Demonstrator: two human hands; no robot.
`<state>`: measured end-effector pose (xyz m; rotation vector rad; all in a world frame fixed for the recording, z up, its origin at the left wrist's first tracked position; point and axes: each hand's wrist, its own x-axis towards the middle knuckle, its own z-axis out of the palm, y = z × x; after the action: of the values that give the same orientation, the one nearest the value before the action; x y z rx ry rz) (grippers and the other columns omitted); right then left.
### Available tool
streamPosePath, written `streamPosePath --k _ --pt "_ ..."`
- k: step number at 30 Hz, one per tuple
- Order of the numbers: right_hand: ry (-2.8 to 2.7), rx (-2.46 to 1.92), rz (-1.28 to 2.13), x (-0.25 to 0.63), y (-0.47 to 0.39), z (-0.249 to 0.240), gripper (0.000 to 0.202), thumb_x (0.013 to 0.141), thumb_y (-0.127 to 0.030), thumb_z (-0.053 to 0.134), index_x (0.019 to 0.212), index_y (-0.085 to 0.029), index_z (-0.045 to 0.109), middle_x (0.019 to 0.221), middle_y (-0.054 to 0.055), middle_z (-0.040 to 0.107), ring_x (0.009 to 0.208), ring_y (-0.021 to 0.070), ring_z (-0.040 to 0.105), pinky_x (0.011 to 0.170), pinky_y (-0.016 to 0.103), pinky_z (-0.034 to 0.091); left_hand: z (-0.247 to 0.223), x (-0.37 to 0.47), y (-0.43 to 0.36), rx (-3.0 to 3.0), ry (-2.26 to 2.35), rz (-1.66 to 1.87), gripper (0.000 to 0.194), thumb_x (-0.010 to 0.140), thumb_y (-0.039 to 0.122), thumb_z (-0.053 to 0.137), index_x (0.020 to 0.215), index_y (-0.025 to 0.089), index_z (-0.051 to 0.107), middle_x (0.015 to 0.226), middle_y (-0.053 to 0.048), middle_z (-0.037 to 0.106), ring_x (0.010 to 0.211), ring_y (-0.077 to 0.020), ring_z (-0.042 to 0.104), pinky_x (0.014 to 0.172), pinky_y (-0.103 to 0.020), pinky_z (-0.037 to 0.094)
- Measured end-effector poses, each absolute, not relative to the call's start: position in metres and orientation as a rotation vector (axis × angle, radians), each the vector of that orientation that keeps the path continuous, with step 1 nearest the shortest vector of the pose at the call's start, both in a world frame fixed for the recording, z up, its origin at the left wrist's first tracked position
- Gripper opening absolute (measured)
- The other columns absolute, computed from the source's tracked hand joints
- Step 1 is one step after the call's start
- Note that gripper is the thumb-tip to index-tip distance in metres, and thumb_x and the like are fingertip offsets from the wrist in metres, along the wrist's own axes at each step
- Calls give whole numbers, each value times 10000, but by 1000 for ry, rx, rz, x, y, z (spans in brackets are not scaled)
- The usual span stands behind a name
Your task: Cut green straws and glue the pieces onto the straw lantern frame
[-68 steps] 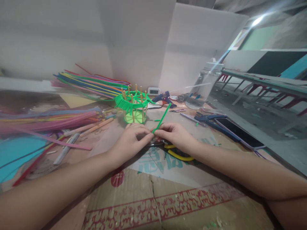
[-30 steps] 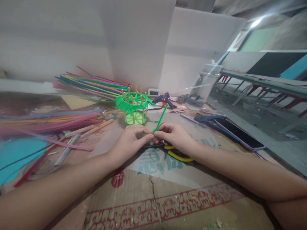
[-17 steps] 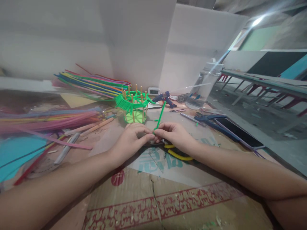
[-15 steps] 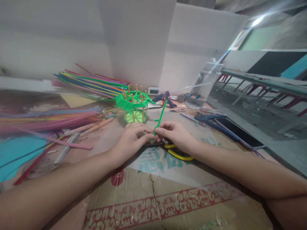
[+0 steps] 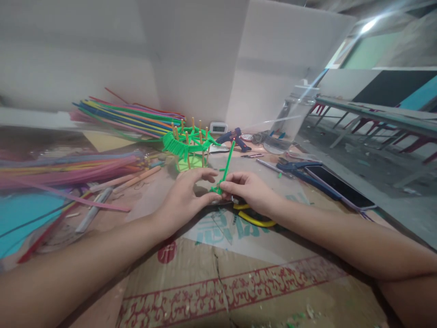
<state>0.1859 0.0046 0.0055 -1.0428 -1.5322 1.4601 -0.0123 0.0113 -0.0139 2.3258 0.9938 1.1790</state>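
1. Right hand (image 5: pixel 251 191): thumb and forefinger pinching a green fuzzy stem (image 5: pixel 227 159) low down, by its bent foot.
2. Left hand (image 5: pixel 182 193), facing it: thumb and forefinger parted, a clear gap between. Thumb tip sits right by the stem's foot; from where I stand, can't tell if it touches.
3. Stem is between the two hands, rising above the right fingertips with a slight lean. Short green crosspiece at its foot, on the left hand's side.
4. Handling, my guess: next to no weight, soft pile, not slippery. Probably wire-cored, so it should bend easily and keep the bend; hard to break, easy to kink. Best hold: fingertip pinch close to the bend, long end free.
5. Just under the right hand: yellow handles (image 5: pixel 255 222), partly hidden.
6. Beyond the left hand, on the surface (image 5: pixel 177 278): green frame (image 5: pixel 177 145) with wooden sticks.
7. Beyond the right hand: glue gun (image 5: pixel 243 144); farther out to its right, phone (image 5: pixel 337 187).
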Motion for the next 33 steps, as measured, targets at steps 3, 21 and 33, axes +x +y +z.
streamPosePath --k 3,21,33 --pt "-1541 -1029 1466 185 4 6 339 709 -476 767 695 -172 618 594 -30 613 541 84 532 579 238 437 -14 -13 10 2438 889 1219 319 850 303 692 1154 269 601 1106 -19 669 1065 -199 590 939 -365 425" --pt "-1525 -989 1468 187 6 6 368 670 -504 788 655 -174 628 595 -19 632 531 88 532 578 246 444 -11 -14 9 2544 831 1215 285 901 272 626 1184 270 589 1100 -22 677 1044 -190 590 917 -351 419" --pt "-1577 -1020 1454 187 3 6 292 759 -442 732 701 -180 617 624 -25 624 560 87 531 577 235 426 -15 -13 8 2505 863 1201 262 892 279 632 1151 260 591 1090 -32 679 1046 -204 598 931 -381 432"
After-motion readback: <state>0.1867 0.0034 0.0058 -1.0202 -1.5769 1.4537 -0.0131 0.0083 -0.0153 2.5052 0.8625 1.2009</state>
